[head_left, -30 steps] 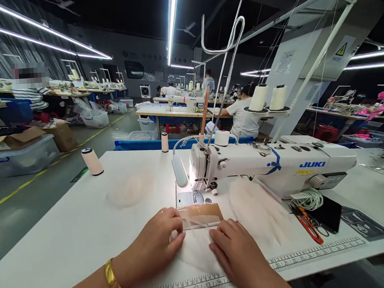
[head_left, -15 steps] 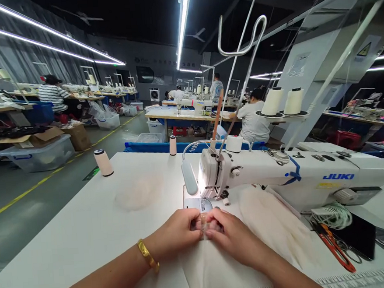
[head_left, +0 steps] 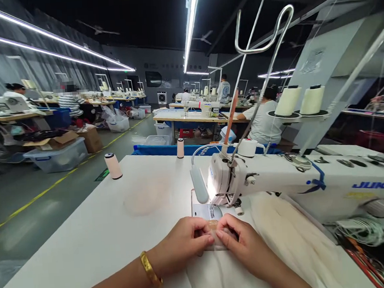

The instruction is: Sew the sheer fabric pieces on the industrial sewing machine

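My left hand (head_left: 190, 240) and right hand (head_left: 241, 241), both pinched closed on pale fabric (head_left: 208, 276) trailing lengthwise toward me, sit about equally near the presser foot (head_left: 212, 211) just beyond.

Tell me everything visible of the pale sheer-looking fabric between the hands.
The pale sheer-looking fabric is pinched by the left hand and right hand near the white JUKI sewing machine. It looks thin and soft, spreads over the white tabletop toward the wearer, shows one lengthwise line, fold or seam, and runs out of the picture's bottom.
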The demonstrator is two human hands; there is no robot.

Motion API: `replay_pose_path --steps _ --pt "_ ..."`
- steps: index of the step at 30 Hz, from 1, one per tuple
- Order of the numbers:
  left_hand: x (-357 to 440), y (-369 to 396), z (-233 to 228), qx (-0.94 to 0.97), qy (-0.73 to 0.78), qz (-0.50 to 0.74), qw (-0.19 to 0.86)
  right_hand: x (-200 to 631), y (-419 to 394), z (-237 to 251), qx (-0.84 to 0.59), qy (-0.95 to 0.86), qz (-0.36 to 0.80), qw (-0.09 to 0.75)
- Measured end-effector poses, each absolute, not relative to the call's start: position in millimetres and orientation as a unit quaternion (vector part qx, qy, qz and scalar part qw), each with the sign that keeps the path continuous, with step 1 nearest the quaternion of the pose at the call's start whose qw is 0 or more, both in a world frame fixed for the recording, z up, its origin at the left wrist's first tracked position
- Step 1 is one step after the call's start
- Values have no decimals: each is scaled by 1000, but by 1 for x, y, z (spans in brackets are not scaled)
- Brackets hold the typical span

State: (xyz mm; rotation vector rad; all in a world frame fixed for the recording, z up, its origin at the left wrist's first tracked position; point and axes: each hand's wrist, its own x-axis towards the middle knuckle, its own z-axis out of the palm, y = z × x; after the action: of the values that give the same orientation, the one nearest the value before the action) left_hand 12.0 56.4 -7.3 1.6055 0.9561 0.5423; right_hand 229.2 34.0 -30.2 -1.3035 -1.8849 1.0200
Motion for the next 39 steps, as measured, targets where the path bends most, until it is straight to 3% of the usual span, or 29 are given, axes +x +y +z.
replay_pose_path --steps 14,34,39 --pt "22 55 -14 691 460 277 483 220 34 -30 -478 -709 366 367" --pt "29 52 -13 650 469 288 525 221 29 -35 -480 -721 312 391" --pt "28 56 -15 712 481 288 423 219 31 -40 -503 -726 276 378"
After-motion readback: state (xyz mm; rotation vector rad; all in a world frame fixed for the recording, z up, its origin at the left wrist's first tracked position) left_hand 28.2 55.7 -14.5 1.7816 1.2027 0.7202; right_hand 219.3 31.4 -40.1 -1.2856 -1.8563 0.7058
